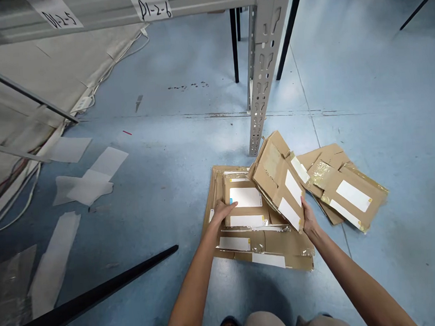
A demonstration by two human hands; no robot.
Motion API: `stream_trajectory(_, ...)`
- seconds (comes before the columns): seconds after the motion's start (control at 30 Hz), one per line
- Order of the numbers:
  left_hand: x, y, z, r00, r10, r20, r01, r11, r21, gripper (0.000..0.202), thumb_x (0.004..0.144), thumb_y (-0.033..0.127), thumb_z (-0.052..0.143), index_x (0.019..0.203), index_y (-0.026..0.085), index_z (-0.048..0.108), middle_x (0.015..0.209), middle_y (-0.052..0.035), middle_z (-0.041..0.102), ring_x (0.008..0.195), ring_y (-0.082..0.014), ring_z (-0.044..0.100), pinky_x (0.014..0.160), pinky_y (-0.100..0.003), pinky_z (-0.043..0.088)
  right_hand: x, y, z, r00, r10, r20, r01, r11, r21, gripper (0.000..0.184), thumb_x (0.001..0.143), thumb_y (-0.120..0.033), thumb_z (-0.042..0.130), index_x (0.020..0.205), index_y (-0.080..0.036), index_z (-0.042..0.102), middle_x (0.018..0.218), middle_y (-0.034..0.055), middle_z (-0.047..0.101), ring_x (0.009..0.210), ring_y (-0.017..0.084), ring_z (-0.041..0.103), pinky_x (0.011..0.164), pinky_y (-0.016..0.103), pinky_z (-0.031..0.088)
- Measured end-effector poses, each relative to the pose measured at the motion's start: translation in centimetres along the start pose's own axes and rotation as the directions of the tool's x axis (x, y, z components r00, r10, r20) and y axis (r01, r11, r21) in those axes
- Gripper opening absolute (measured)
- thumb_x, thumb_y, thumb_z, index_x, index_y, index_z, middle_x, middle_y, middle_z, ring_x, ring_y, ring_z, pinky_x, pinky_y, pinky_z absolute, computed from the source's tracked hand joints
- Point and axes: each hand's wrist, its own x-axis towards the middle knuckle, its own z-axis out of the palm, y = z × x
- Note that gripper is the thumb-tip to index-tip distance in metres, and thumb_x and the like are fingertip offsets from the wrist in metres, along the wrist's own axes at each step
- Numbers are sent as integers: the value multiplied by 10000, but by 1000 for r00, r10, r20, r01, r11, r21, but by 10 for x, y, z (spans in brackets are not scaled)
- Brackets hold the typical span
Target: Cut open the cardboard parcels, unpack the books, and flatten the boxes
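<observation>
Flattened brown cardboard mailers with white labels and gold tape form a loose stack (261,243) on the blue floor in front of me. My left hand (223,212) lies on this stack's left side, beside a white label. My right hand (309,215) grips the lower edge of a folded cardboard mailer (274,177), which is tilted up and leaning over the stack. To the right, more flattened mailers (350,195) lie in an overlapping heap, just beyond my right hand and not touching it.
A perforated grey steel rack upright (261,68) stands just beyond the cardboard, under a labelled shelf beam (154,5). White paper scraps (90,177) and clear plastic (9,290) lie at left, beside a grey sheet (35,90) with cables. A black rod (89,291) crosses the lower left.
</observation>
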Motion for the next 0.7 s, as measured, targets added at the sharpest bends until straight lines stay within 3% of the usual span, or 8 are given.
stream_trajectory(0.2,-9,3,8,999,37,5,-36,998,-47,1045,524,468,846,1364,107,340,1368,-227,488,1255,-318,490,997,-352,427,1,3,-5,1000,1,27,0,1000,-19,409,826,-426,564,1163,-198,599,837,55,761,787,282,725,701,423,608)
stream_trajectory(0.3,-21,8,7,997,81,-11,-82,982,-171,983,575,415,837,1368,127,333,1354,-197,513,1222,-280,526,988,-326,442,2,6,-4,999,-13,45,16,998,-64,445,809,-457,582,1177,-208,594,846,60,761,797,289,723,692,429,608)
stream_trajectory(0.37,-32,13,-6,994,102,-35,-107,957,-269,888,603,376,827,1329,132,377,1264,-171,589,1110,-252,605,919,-312,492,1,3,-3,997,-18,74,25,995,-95,464,806,-479,581,1182,-207,593,865,73,759,811,294,721,691,433,606)
stream_trajectory(0.43,-44,19,-35,987,132,-92,-155,931,-330,804,601,334,826,1271,133,429,1143,-139,656,960,-228,664,828,-308,538,1,-5,-5,995,-5,97,16,994,-110,467,815,-493,567,1177,-200,598,885,85,757,828,292,718,703,428,603)
stream_trajectory(0.53,-58,27,-106,920,183,-348,-296,905,-307,686,578,278,825,1174,158,507,1046,-81,684,843,-192,677,738,-291,565,-1,-21,-9,993,-9,114,24,991,-129,435,818,-470,583,1154,-195,614,899,81,756,845,278,716,735,402,599)
stream_trajectory(0.6,-65,33,-157,808,177,-561,-377,888,-263,626,554,243,821,1110,167,543,1005,-42,684,796,-166,669,702,-273,572,-1,-27,-10,991,-60,121,79,985,-156,414,799,-430,628,1140,-196,620,909,72,755,852,270,714,746,387,597)
stream_trajectory(0.7,-78,46,-215,636,237,-734,-534,822,-197,584,551,221,810,1072,197,549,988,26,676,822,-140,660,736,-259,581,-1,-23,-3,987,-120,104,140,967,-214,396,766,-375,683,1114,-196,625,908,70,754,853,267,712,740,376,599)
